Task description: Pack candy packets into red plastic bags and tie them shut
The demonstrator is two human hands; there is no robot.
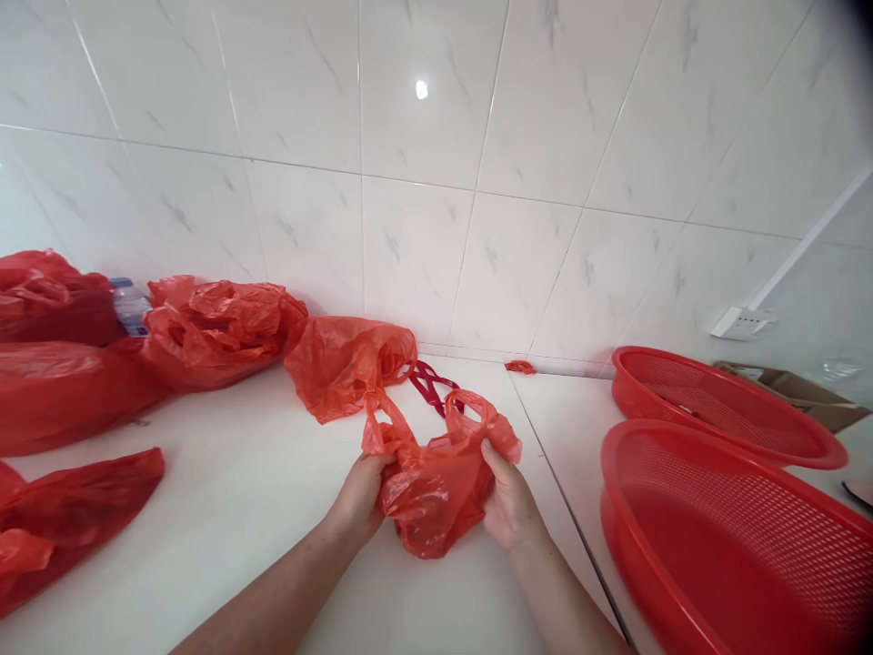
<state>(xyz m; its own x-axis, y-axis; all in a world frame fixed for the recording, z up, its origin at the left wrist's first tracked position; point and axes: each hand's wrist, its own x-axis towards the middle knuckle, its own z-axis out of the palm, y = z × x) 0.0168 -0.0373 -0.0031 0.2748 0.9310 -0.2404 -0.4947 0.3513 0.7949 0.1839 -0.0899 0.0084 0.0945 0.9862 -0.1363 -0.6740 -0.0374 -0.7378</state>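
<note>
Between my hands is a small red plastic bag (436,496), its two loop handles pointing up toward the wall. My left hand (366,491) grips the bag's left side below one handle, thumb on top. On the other side, my right hand (508,496) pinches the bag with its thumb on the front and its fingers behind. What the bag contains, if anything, is hidden by the crumpled film. Just beyond it lie another red plastic bag (347,359) and some dark pink straps (431,387).
Full-looking red bags (225,327) and a water bottle (129,307) line the left. Two red plastic baskets (682,546) stand at the right, near a cardboard box (805,396). A red scrap (520,367) lies by the tiled wall, which has a socket (742,322).
</note>
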